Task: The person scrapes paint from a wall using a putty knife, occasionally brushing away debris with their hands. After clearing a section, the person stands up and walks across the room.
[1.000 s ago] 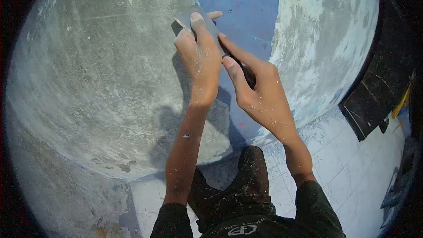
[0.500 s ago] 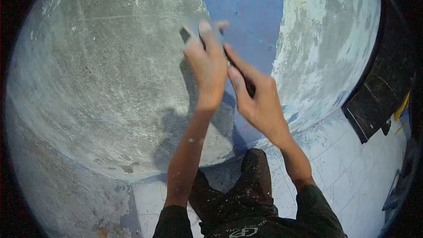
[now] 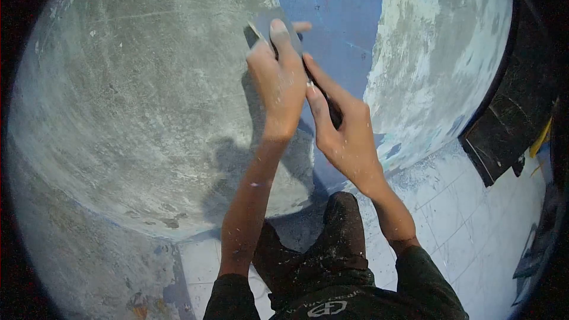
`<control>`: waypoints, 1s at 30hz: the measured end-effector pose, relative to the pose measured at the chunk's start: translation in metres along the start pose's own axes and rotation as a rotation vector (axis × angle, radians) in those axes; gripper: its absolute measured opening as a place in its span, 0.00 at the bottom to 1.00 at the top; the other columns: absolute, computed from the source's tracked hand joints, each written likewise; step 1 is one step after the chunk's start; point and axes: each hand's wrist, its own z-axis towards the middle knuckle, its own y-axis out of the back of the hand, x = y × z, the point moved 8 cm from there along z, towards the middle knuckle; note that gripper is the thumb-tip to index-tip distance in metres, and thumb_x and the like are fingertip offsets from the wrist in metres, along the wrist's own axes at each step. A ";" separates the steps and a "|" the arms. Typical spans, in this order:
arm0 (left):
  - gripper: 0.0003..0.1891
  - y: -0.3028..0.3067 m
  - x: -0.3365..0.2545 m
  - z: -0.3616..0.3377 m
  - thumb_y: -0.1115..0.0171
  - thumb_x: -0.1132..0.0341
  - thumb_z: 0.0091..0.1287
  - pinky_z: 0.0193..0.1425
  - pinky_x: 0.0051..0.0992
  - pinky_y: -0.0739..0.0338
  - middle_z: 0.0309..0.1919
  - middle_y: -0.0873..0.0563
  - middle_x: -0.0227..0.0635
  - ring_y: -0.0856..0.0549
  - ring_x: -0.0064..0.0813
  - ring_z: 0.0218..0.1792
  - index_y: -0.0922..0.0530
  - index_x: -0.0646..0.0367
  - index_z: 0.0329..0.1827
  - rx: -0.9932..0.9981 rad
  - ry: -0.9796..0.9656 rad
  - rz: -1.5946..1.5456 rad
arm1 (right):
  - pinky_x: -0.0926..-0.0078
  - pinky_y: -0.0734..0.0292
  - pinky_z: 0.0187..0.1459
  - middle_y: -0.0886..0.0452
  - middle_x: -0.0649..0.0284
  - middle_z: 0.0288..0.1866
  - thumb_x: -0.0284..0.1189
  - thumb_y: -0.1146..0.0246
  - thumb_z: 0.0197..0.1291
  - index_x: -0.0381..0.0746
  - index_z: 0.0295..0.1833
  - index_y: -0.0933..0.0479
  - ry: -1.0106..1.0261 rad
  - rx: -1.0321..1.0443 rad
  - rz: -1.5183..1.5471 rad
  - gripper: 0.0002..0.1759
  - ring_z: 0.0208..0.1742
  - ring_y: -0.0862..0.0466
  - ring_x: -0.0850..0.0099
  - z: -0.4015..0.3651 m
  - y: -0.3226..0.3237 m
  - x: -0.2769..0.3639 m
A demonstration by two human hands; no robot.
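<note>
While the left hand (image 3: 277,86) presses its fingers close together onto the scraper (image 3: 262,24), the blade shows just past the fingertips, flat against the wall (image 3: 130,106). Just beside it, the right hand (image 3: 345,133) curls around the handle, forefinger laid along it.

Reaches toward 12 o'clock with both forearms (image 3: 252,195), nearly straight. Pinches with left hand (image 3: 278,83), fingers extended, thumb poking out toward 1 o'clock. Clenches right hand (image 3: 347,136) just at 4 o'clock of it, index finger laid straight.
</note>
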 end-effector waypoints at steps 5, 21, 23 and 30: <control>0.27 -0.001 -0.021 0.022 0.55 0.52 0.80 0.34 0.26 0.29 0.27 0.19 0.28 0.26 0.20 0.27 0.11 0.64 0.45 -0.028 -0.119 -0.009 | 0.65 0.21 0.55 0.18 0.32 0.51 0.27 0.41 0.71 0.32 0.69 0.25 0.064 -0.039 -0.031 0.23 0.59 0.14 0.49 0.018 0.002 0.015; 0.26 -0.003 -0.001 -0.002 0.56 0.56 0.80 0.34 0.26 0.29 0.25 0.21 0.26 0.26 0.19 0.26 0.11 0.65 0.46 -0.009 -0.018 -0.014 | 0.69 0.21 0.41 0.17 0.37 0.37 0.27 0.42 0.72 0.33 0.69 0.25 0.070 -0.008 -0.051 0.22 0.34 0.19 0.74 0.005 0.009 0.012; 0.26 -0.003 -0.021 0.016 0.56 0.55 0.80 0.34 0.26 0.29 0.25 0.21 0.27 0.25 0.19 0.27 0.11 0.64 0.46 -0.029 -0.016 -0.043 | 0.69 0.21 0.42 0.16 0.37 0.38 0.27 0.41 0.72 0.33 0.69 0.25 0.009 0.021 -0.037 0.22 0.36 0.18 0.75 0.016 0.009 0.018; 0.26 -0.002 -0.002 0.002 0.55 0.55 0.80 0.36 0.26 0.28 0.26 0.20 0.28 0.25 0.20 0.28 0.11 0.64 0.46 -0.022 0.044 0.018 | 0.68 0.20 0.46 0.16 0.34 0.45 0.27 0.41 0.72 0.32 0.69 0.25 0.220 -0.035 -0.040 0.23 0.44 0.13 0.71 0.015 0.009 0.009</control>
